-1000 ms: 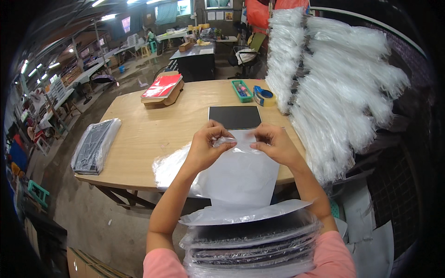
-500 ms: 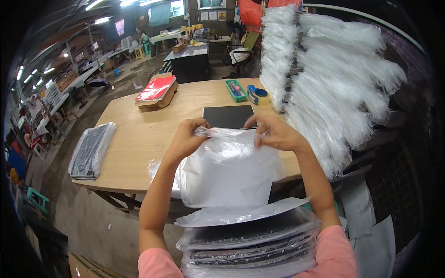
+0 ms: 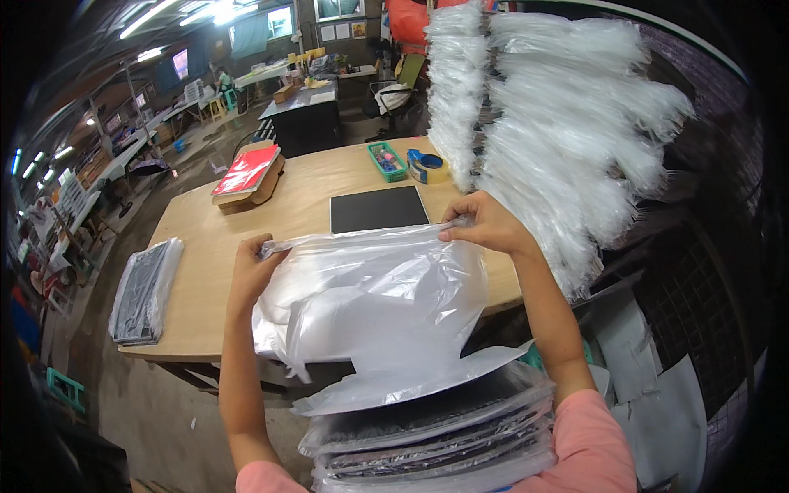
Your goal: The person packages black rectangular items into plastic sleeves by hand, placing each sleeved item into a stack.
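A clear plastic bag (image 3: 370,263) is stretched wide between my hands above the near edge of the table. My left hand (image 3: 257,261) pinches its upper left corner, and my right hand (image 3: 483,224) pinches the upper right corner. Just past the bag's upper edge lies a flat black panel (image 3: 378,209) with a thin light border. Under the bag shows a white sheet (image 3: 403,329). Close to my body, a stack of dark panels in clear plastic (image 3: 427,423) fills the bottom of the view.
Table (image 3: 185,238) before me; wrapped dark panels (image 3: 144,292) at its left edge. Farther back are a red-topped pile (image 3: 246,171), a green basket (image 3: 387,162) of small items and tape rolls (image 3: 427,167). Bundles of clear plastic bags (image 3: 567,131) hang at the right.
My hands have moved apart, the left one leftward and lower. The plastic bag, bunched before, is now pulled out wide between them. The whole view has shifted slightly.
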{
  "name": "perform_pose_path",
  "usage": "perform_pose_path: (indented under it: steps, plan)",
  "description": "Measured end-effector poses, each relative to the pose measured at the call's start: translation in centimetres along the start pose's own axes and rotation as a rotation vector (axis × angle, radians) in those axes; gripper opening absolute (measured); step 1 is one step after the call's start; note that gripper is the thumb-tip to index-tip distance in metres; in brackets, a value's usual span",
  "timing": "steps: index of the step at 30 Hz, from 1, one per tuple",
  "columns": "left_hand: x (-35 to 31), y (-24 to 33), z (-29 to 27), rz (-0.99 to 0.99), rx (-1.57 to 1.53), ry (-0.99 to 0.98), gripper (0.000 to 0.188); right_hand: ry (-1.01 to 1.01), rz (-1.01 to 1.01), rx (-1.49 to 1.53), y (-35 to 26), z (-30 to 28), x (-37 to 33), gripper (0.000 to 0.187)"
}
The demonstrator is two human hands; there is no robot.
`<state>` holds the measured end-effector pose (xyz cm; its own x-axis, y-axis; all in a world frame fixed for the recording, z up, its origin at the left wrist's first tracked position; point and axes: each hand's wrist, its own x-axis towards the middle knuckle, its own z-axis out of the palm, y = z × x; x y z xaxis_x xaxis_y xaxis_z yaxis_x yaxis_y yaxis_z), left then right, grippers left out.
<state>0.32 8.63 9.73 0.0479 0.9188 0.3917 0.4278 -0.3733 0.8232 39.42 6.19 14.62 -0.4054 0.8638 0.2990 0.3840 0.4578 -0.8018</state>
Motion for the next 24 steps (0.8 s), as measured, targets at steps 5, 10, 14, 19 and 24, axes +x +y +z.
perform_pose_path:
  steps: [5, 10, 14, 19, 24]
  plan:
    - [-0.2, -2.2, -1.3, -0.014, 0.081, 0.016, 0.028, 0.038, 0.067, 0.026, 0.6, -0.5, -0.4, 0.017]
    - [-0.8, -1.8, -2.4, -0.019, 0.336, -0.129, 0.023, 0.1, 0.008, 0.053, 0.9, -0.3, -0.8, 0.013]
    - [-1.6, 5.1, -5.5, 0.305, 0.312, -0.579, 0.083, 0.293, -0.083, -0.024, 0.9, 1.5, -0.7, 0.01]
    - [-1.9, 12.5, 8.7, 0.488, 0.026, -0.31, 0.106, 0.415, -0.141, -0.137, -2.5, 4.9, -0.4, 0.015]
    - [0.7, 10.0, 12.5, -0.085, -0.501, -0.407, 0.063, 0.51, -0.063, -0.063, -3.2, 5.7, -0.8, 0.011]
